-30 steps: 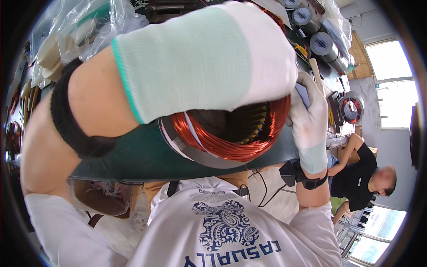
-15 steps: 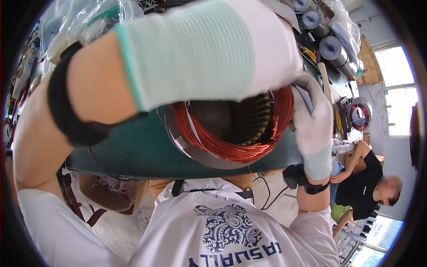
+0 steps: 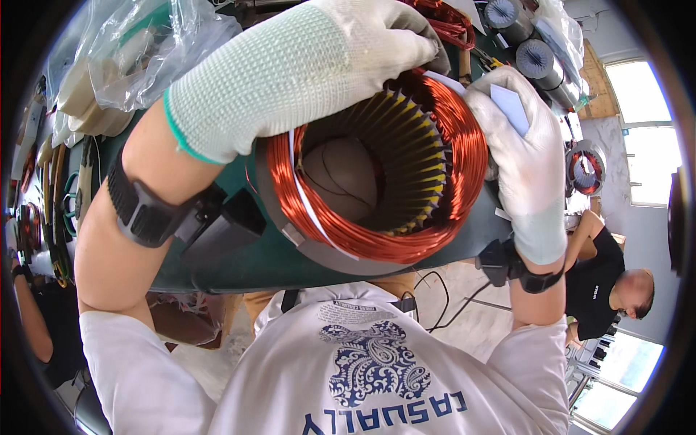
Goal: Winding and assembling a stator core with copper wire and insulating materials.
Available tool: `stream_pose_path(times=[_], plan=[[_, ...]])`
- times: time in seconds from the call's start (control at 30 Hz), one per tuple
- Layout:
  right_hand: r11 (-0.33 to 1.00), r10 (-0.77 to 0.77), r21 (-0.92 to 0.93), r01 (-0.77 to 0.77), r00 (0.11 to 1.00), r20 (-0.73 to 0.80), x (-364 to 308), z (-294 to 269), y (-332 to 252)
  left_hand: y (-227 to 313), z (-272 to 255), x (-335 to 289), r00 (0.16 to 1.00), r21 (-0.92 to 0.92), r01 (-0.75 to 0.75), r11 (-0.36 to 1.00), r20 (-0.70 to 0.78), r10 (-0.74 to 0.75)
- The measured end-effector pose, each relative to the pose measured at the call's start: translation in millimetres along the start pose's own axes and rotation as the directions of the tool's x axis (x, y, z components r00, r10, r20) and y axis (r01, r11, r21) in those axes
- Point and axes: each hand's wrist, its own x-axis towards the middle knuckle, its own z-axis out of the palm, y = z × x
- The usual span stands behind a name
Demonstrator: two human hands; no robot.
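Note:
A motor stator [image 3: 319, 254] stands on the table before me, with red copper wire coils [image 3: 467, 163] bundled around its rim. Yellow-edged slots [image 3: 435, 170] line its bore. My left hand [image 3: 399, 43], in a white knit glove, reaches over the far side of the coils; its fingers are curled in, and their tips are partly hidden. At the right of the coils my gloved right hand [image 3: 518, 134] is closed on a white paper strip [image 3: 510, 109] that pokes out between thumb and fingers. Another white strip [image 3: 444, 81] lies against the far coil edge. A white tie strip [image 3: 308, 199] crosses the windings at left.
Clear plastic bags and pale rolls [image 3: 98, 94] lie at the far left. Cylindrical metal cores [image 3: 536, 61] stand at the far right, near another wound stator [image 3: 584, 170]. Red wire coils [image 3: 442, 22] lie beyond my left hand. A person in black [image 3: 602, 290] sits at the right.
My left arm has lowered and shifted away from the view, uncovering the bore and the far coils. My right hand has moved slightly right, and the paper strip in it shows more fully.

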Motion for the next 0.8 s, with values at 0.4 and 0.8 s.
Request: stream_pose_path(times=[0.4, 0.8], plan=[[0.954, -0.121, -0.240, 0.177, 0.965, 0.233, 31, -14, -12, -8, 8, 0, 0.976, 0.232, -0.165, 0.959, -0.104, 0.193], [0.814, -0.303, -0.419, 0.402, 0.910, 0.284, 6, -15, -2, -2, -4, 10, 0.904, -0.474, 0.427, 0.770, 0.221, -0.366]])
